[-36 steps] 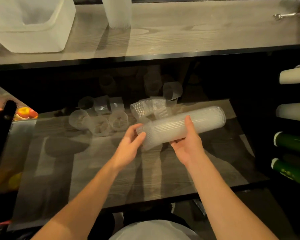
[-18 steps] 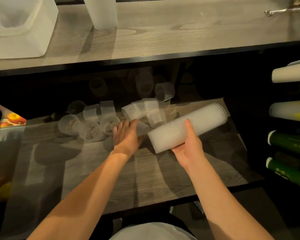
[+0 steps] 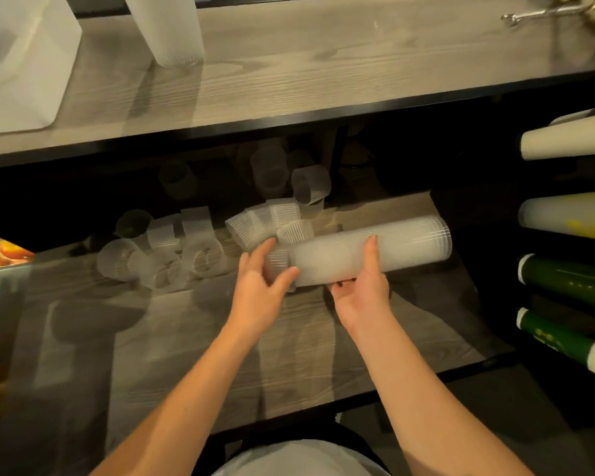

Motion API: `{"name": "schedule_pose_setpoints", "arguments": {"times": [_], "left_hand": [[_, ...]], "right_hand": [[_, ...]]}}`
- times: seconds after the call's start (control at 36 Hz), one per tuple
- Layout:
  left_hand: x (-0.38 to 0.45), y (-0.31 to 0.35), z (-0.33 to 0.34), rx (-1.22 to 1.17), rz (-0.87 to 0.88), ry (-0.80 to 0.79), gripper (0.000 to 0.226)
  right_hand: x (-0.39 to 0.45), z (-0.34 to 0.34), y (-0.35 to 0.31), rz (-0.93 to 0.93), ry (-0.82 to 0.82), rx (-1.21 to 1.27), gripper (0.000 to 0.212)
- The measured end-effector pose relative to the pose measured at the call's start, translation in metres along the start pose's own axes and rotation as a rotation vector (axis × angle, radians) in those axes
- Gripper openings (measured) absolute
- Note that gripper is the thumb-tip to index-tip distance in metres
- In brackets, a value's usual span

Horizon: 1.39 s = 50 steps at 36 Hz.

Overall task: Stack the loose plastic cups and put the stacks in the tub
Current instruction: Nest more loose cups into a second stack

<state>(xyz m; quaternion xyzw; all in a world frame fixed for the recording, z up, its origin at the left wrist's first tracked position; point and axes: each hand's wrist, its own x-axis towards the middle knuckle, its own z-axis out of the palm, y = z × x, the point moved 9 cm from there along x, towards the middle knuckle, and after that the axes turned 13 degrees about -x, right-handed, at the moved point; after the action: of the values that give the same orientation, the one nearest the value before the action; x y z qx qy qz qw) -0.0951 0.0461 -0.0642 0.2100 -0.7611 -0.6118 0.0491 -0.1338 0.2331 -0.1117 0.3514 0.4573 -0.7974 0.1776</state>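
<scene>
A long stack of clear ribbed plastic cups (image 3: 392,249) lies almost level above the lower wooden shelf (image 3: 186,355). My right hand (image 3: 361,286) grips the stack from below near its left part, thumb over the top. My left hand (image 3: 260,286) holds a single clear cup (image 3: 278,266) against the stack's left end. Several loose cups (image 3: 172,255) lie on their sides to the left, and a few short stacks (image 3: 272,221) lie just behind my hands. The white tub (image 3: 24,70) stands on the upper counter at far left.
A tall upright stack of cups (image 3: 167,29) stands on the upper counter (image 3: 323,63) beside the tub. Rolls of paper and green rolls (image 3: 571,283) stick out from a rack on the right. A printed sheet with fruit (image 3: 0,255) lies at the left edge.
My left hand reached to the loose cups, took one, and brought it back to the stack's left end. The right hand lowered the stack to a more level angle.
</scene>
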Motion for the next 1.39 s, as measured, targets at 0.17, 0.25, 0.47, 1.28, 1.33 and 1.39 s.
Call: {"name": "schedule_pose_setpoints", "arguments": {"times": [0.17,0.25,0.47,1.28,1.33,1.39], "left_hand": [[-0.013,-0.004,0.043,0.032,0.000,-0.049,0.076],[-0.013,-0.008,0.049,0.120,0.005,-0.087,0.067],[0.053,-0.014,0.030,0.121,0.044,0.077,0.046],[-0.004,-0.024,-0.014,-0.424,-0.170,-0.232,0.057],[-0.005,-0.032,-0.020,-0.463,-0.188,-0.151,0.058],[-0.008,-0.041,-0.030,-0.545,-0.220,-0.100,0.058]], "right_hand": [[-0.005,0.000,0.018,0.051,-0.008,-0.103,0.064],[-0.002,-0.004,0.019,0.067,-0.019,-0.084,0.063],[0.014,-0.025,-0.001,0.070,0.039,-0.079,0.067],[0.013,0.008,0.022,0.165,-0.059,-0.113,0.100],[0.011,0.018,0.028,0.158,-0.067,-0.146,0.106],[0.009,0.029,0.033,0.152,-0.103,-0.178,0.115]]}}
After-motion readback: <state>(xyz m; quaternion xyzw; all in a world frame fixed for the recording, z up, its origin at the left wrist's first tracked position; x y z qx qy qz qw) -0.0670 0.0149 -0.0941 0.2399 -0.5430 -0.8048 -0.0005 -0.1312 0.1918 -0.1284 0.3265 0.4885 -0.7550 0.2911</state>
